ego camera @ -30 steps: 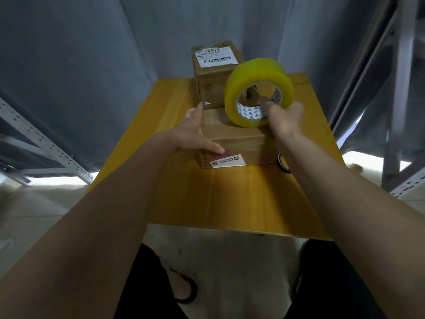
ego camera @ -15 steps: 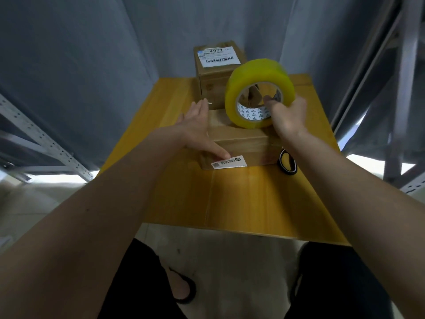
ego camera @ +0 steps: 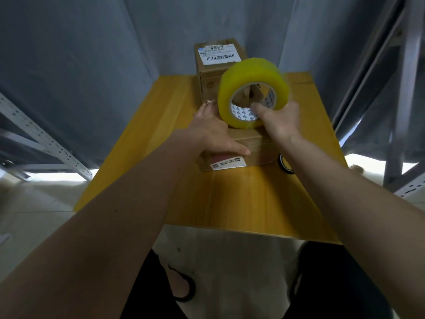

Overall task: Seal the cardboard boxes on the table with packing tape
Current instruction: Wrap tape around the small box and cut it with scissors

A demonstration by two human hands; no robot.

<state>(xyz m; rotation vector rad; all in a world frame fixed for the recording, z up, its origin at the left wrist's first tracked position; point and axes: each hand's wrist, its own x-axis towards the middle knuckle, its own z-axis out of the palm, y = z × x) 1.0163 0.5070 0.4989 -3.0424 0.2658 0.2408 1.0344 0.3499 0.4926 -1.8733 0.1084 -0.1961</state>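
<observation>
A low cardboard box [ego camera: 255,150] with a white label on its near side lies mid-table. My left hand [ego camera: 212,132] presses flat on its top, fingers straight, thumb along the near edge. My right hand [ego camera: 279,122] grips a big yellow roll of packing tape [ego camera: 250,88] by its core, held upright over the box's far right part. A taller cardboard box [ego camera: 208,72] with a barcode label marked 4977 stands behind it at the table's far edge.
The yellow wooden table [ego camera: 241,199] is narrow. A small black-rimmed tape roll [ego camera: 285,163] lies right of the low box. Grey curtains hang behind, with metal shelving uprights [ego camera: 41,139] on both sides. My legs and a sandalled foot show below the near edge.
My right hand has brought the tape roll slightly nearer and lower over the low box. My left hand has stayed flat on the box top.
</observation>
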